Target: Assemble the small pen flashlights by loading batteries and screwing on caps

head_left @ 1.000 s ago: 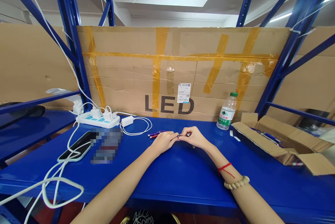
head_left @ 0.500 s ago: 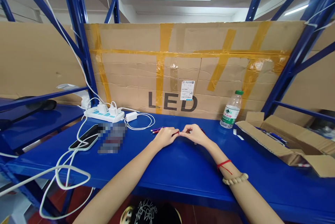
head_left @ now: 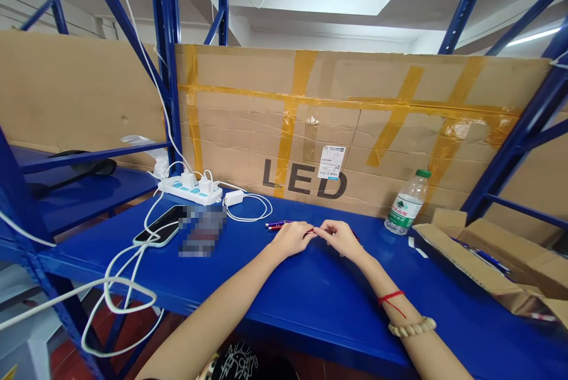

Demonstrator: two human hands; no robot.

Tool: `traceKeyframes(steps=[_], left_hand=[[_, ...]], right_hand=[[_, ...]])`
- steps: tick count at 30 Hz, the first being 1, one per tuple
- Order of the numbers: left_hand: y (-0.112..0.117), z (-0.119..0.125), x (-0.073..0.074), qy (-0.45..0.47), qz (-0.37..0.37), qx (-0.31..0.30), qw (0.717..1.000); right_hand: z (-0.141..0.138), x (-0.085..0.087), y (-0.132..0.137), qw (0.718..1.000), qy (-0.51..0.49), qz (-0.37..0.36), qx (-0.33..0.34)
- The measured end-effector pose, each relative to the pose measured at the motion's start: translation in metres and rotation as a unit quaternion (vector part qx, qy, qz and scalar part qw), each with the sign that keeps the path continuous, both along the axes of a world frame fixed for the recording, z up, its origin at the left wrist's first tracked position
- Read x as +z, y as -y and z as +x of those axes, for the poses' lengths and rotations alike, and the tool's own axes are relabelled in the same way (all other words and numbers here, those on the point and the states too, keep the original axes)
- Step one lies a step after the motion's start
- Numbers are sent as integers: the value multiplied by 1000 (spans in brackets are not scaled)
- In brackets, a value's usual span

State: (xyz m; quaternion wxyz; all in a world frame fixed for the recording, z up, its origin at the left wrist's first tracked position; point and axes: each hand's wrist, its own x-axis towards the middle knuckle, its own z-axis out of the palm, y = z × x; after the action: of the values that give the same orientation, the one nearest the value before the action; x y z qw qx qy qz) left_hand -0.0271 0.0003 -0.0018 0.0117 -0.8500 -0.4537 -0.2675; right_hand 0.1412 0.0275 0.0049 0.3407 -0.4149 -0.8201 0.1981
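My left hand and my right hand meet fingertip to fingertip over the blue shelf surface. Both are closed in a pinch on a small red pen-like piece that shows between them. The piece is thin and mostly hidden by my fingers. Just behind my left hand lie two slim pens, one purple and one red, flat on the shelf. A red thread and a bead bracelet sit on my right wrist.
A water bottle stands at the back right, beside an open cardboard box with pens inside. At the left are a white power strip, chargers, loose white cables and a phone. A taped cardboard wall marked LED closes the back.
The view has swung left and tilted, so everything sits further right in the picture. My hands stay together at the same spot, with the fingers now closer around the small piece.
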Motion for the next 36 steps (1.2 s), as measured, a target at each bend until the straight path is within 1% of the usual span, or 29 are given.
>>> traceKeyframes(steps=[3,7,12,20,23,26,30,32,36], left_hand=[[-2,0,-1,8,-4,1,1000],[-3,-1,0,15,5,-9,1000],[-4,1,3,-10,16,13,1000],[-3,6,6,-26,-1,40,999],[-2,5,7,-28,-14,65,997],[-3,4,7,-10,-26,87,996],[-4,2,5,8,-40,94,995],[-4,1,3,13,-44,92,995],[-3,1,-1,9,-49,91,995]], right_hand=[[1,-2,-1,1000,1,0,3],[1,-4,-2,1000,16,19,-10],[0,-6,-4,999,27,22,-20],[-7,3,5,997,58,46,-14],[-8,5,7,995,74,54,-35],[-7,5,7,992,74,61,-80],[-4,4,7,985,75,79,-132],[-4,3,8,985,74,83,-135],[-6,1,9,988,50,86,-119]])
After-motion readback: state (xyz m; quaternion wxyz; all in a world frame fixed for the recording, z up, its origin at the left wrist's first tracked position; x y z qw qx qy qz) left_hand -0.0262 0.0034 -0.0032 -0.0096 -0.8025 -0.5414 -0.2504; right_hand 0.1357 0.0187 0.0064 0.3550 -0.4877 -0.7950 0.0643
